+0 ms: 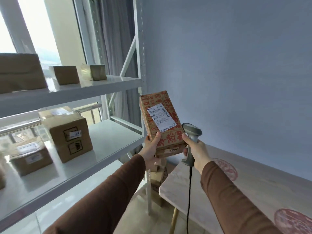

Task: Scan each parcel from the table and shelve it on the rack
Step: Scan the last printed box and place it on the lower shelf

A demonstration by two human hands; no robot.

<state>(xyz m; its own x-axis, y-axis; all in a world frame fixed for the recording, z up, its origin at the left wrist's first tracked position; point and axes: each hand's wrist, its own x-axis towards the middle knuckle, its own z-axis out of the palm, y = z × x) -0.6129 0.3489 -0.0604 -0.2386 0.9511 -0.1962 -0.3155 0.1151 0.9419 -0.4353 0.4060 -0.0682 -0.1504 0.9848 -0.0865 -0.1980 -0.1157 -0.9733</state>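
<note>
Parcel [161,122] stands upright, long axis vertical, label facing the camera, left hand [151,149] gripping its lower end. Right hand [196,152] wraps the scanner [191,132] handle; rack [101,85] shelves hold boxes.

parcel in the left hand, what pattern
Brown parcel with red printed characters and a white label; head view.

Both brown-sleeved arms are reaching forward; the left hand [151,149] is gripping from beneath, the right hand [196,152] is clasping a handle.
</note>
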